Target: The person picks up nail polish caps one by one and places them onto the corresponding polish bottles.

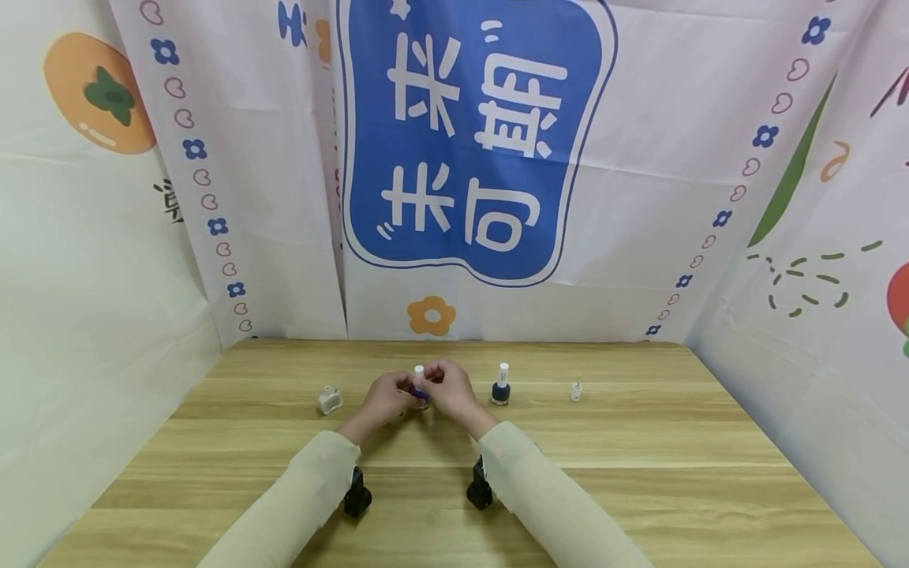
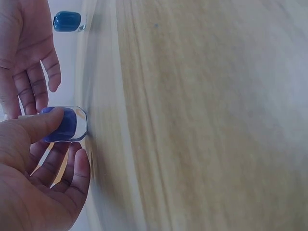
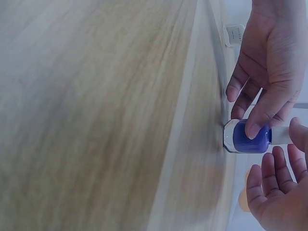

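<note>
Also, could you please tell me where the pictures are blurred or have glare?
Head view: softly lit, print on the cloth crisp; left wrist view: tabletop grain soft, pale glare toward the right; right wrist view: grain smeared, whitish haze at upper left, purple bottle clearer.

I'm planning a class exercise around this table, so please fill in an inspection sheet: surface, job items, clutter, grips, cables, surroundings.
Surface: wood-grain tabletop, bare at the front right.
Job's things: purple bottle, upright, its white cap on.
Clutter: whitish bottle, left, no cap seen on it; dark bottle, capped; small cap, far right, brush upward.
Grips: left grip pinches the purple bottle's body; right grip is at its cap.
Cables: nothing seen.
Surroundings: printed fabric behind and both sides.
</note>
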The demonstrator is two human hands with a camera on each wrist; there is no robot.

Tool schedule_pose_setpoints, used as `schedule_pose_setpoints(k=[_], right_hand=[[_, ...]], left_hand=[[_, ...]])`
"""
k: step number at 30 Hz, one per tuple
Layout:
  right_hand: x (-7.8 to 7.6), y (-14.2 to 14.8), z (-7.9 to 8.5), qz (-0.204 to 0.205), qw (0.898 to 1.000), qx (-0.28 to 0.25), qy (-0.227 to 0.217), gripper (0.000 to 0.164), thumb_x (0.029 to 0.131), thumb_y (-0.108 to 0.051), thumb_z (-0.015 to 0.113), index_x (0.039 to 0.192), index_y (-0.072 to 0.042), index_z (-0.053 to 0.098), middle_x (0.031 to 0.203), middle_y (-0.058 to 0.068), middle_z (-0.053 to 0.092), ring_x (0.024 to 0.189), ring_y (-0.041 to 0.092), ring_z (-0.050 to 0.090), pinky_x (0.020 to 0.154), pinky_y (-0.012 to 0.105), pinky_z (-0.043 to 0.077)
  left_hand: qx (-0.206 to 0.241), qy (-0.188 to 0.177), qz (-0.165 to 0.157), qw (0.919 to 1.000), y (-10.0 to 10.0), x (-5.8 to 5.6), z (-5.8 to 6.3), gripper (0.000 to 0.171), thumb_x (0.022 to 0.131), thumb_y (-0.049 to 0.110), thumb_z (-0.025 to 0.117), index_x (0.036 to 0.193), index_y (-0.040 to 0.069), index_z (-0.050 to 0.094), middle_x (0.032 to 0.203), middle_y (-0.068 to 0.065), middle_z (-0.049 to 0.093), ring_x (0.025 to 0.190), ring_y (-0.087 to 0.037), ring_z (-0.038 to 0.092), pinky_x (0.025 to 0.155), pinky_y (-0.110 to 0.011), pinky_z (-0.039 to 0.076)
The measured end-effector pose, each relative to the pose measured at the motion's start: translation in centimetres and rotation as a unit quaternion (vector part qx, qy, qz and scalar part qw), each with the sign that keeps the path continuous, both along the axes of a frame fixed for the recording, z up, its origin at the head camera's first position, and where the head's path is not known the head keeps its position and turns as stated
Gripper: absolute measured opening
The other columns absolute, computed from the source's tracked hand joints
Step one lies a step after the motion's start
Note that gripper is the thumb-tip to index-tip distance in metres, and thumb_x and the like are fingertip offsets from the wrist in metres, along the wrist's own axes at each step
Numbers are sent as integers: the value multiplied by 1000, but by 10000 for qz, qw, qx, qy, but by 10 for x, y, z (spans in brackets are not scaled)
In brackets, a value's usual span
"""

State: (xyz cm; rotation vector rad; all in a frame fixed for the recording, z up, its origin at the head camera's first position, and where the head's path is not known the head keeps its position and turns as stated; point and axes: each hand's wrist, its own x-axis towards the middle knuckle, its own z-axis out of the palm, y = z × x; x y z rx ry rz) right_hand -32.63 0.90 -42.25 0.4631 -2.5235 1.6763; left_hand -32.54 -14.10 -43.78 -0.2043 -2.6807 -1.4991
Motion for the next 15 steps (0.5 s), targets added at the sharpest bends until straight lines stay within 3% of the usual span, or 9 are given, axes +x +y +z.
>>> schedule_pose_setpoints(k=[15], right_hand=[[2, 1, 2, 56, 10000, 33, 29, 17, 90, -15, 71, 97, -2, 63, 87, 3, 61, 83, 16, 57, 75, 30, 51]], left_hand=[[-20, -27, -46, 10000, -1, -2, -2, 20, 79, 4, 79, 96, 1, 69, 94, -8, 68, 87, -23, 63, 63, -31, 53]])
